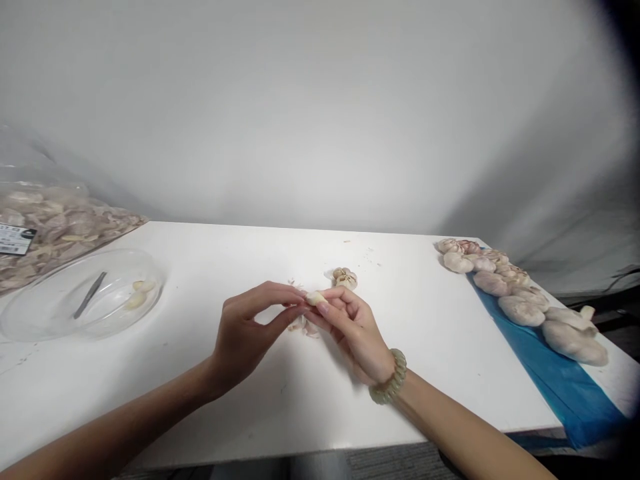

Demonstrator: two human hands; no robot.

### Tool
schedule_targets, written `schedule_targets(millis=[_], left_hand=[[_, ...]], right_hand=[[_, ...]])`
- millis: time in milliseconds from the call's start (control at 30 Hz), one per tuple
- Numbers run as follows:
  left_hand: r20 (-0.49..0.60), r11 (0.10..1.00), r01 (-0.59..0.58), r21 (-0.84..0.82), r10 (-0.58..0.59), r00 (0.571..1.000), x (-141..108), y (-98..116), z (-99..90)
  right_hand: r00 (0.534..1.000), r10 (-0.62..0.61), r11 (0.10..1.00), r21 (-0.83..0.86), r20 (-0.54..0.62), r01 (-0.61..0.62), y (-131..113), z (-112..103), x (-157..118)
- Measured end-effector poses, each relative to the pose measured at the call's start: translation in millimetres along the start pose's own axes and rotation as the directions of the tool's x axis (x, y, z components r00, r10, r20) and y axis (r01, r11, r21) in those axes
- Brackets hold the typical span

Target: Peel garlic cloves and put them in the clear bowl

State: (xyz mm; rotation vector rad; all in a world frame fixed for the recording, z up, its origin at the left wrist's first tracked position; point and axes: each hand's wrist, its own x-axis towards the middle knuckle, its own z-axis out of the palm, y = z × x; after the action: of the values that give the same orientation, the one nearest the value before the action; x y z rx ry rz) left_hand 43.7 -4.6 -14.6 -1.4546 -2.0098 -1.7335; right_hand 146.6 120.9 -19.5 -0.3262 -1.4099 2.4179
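A pale garlic clove [315, 298] is pinched between the thumb and fingers of my right hand [353, 327], which wears a beaded bracelet at the wrist. From the left, my left hand [255, 320] meets it, thumb and fingertips pressed together at the clove's left end; whether they grip loose skin there is too small to tell. Flakes of garlic skin [309, 329] lie on the white table under the fingers. Just behind my right hand sits a partly broken garlic bulb [345, 277] with its cloves showing.
At left, a clear plastic bowl [40, 332] holds a small grey knife or tweezers-like tool [90, 295] and a few peeled cloves [137, 297]. Behind it lies a bag of garlic skins [65, 223]. Several whole bulbs [523, 310] line a blue plastic sheet [545, 373] at right.
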Motion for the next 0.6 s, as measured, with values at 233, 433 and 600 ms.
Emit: schedule_targets(millis=[233,433,600], left_hand=[[-0.029,0.998,-0.047,-0.035,0.046,0.998,-0.8,-0.6,-0.2],[-0.024,0.996,-0.084,-0.028,0.083,0.996,-0.6,-0.6,-0.8],[-0.016,0.996,-0.076,-0.043,0.076,0.997,-0.3,-0.2,-1.3]], right_hand=[[1.000,-0.006,0.999,-0.045,0.027,0.007,0.4,2.4,-2.1],[0.999,-0.012,0.996,-0.087,0.039,0.016,0.3,4.2,-3.1],[0.999,-0.018,0.993,-0.116,0.031,0.022,1.2,2.9,-3.5]])
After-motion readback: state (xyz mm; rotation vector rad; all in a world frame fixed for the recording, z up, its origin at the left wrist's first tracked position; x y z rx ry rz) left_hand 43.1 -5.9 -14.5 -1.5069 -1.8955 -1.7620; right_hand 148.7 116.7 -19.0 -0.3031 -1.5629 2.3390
